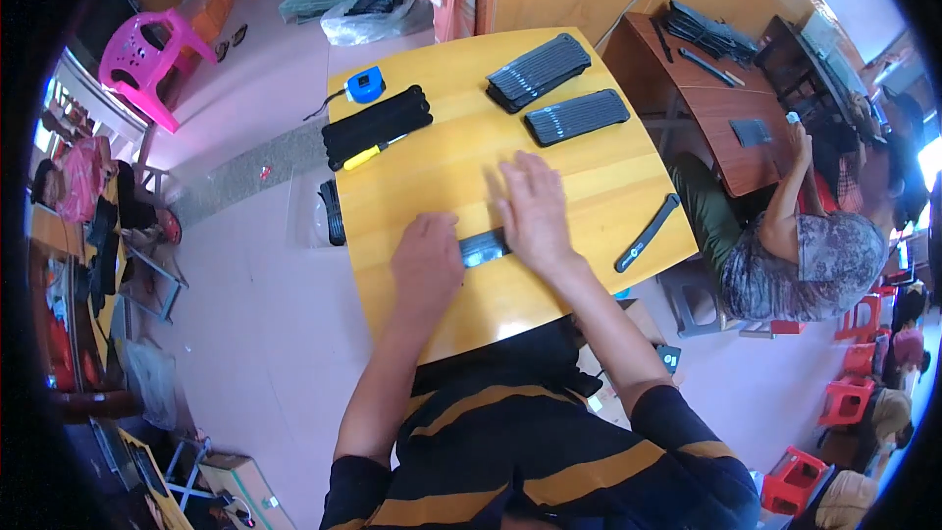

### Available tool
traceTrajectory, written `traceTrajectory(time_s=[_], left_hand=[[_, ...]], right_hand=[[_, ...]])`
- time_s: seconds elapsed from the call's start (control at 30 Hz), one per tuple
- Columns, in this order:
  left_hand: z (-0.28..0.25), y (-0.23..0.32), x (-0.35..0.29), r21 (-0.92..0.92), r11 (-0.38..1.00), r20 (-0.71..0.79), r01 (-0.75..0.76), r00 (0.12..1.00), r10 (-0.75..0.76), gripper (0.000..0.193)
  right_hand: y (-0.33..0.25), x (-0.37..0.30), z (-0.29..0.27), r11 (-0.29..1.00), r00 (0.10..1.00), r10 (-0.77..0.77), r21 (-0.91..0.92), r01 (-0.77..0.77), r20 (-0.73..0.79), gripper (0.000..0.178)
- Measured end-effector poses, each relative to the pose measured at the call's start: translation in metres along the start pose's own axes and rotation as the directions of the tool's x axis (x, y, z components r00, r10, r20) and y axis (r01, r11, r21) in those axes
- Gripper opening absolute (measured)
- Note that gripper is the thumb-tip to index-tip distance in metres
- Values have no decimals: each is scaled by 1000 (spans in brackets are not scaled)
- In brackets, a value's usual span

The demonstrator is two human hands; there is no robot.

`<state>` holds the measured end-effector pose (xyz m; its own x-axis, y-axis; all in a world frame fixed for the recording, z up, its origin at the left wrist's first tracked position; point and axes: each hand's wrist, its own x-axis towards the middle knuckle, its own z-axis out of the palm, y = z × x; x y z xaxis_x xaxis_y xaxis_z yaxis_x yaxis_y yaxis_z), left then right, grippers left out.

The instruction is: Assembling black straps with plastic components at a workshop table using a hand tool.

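A short, flat, dark strip [485, 248] with a shiny surface lies on the yellow table [442, 319] between my hands. The curled fingers of my left hand [427, 260] are closed at its left end. My right hand [536, 216] is over its right end with fingers stretched out and a little blurred by motion. To the right lies a single black strap [648, 234] with rounded ends. Two stacks of dark straps, an upper stack [538, 71] and a lower stack [577, 118], rest toward the far right. A bundle of black straps [378, 126] sits at the far left.
Beside the black bundle are a yellow-handled screwdriver [365, 156] and a blue tape measure [366, 85]. At right, a person [810, 260] sits at a brown table [721, 142]. A pink chair [147, 54] stands at the upper left. Plastic bags [378, 15] lie beyond the table.
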<state>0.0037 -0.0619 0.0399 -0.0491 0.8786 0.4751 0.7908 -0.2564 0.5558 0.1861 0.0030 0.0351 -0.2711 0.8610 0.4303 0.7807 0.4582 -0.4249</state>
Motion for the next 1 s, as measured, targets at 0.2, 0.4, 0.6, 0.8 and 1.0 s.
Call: traceTrajectory(time_s=[0.2,0.4,0.6,0.8,1.0], left_hand=[[54,-25,3,113,986,43,-123,992,119,32],[66,-30,-2,301,953,125,-38,992,0,41],[60,-38,-1,366,930,187,-18,981,-55,41],[62,-25,-4,266,961,220,-73,975,13,43],[37,-5,9,245,969,268,-40,963,-28,44]], right_hand=[[6,-6,49,989,993,-43,-134,58,114,51],[35,-10,37,984,985,5,-178,26,172,56],[58,-8,18,956,979,100,-290,-45,178,55],[84,-26,-10,890,975,156,-450,-68,161,57],[56,-8,-4,979,999,31,-200,-32,-8,54]])
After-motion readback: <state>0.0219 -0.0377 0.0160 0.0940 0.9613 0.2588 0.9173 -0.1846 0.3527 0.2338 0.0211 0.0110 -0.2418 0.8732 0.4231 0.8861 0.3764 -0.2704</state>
